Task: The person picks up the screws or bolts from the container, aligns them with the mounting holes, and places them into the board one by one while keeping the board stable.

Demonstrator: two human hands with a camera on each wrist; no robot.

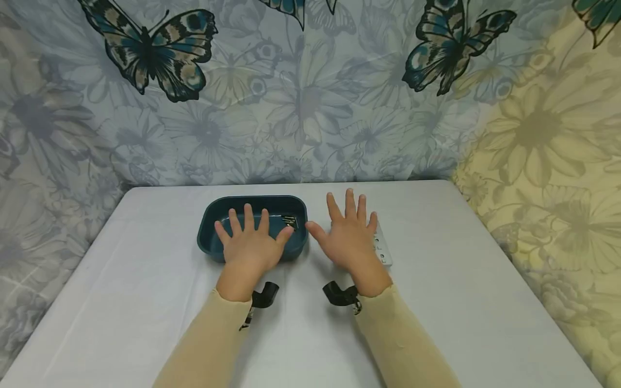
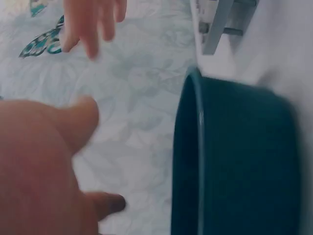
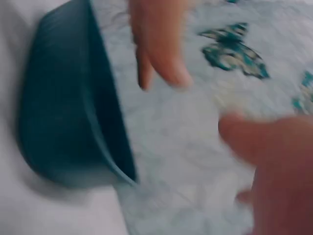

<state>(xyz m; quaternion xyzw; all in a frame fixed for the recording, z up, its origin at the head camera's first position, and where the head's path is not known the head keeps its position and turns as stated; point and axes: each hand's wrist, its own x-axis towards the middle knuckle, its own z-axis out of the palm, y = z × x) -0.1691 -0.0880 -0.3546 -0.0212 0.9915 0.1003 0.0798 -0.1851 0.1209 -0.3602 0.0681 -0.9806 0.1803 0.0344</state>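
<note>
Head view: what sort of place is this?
Probably an indoor tabletop recording setup; the exact room can't be told. A white table stands before a butterfly-and-flower backdrop, a dark teal tray sits on it, and black wrist gear suggests filming.

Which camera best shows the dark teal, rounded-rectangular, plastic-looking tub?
The head view: most of the tub shows, inside included, though the left hand covers part. The left wrist view shows its outer wall and rim, cropped at the bottom; the right wrist view has them blurred, cropped at the top.
</note>
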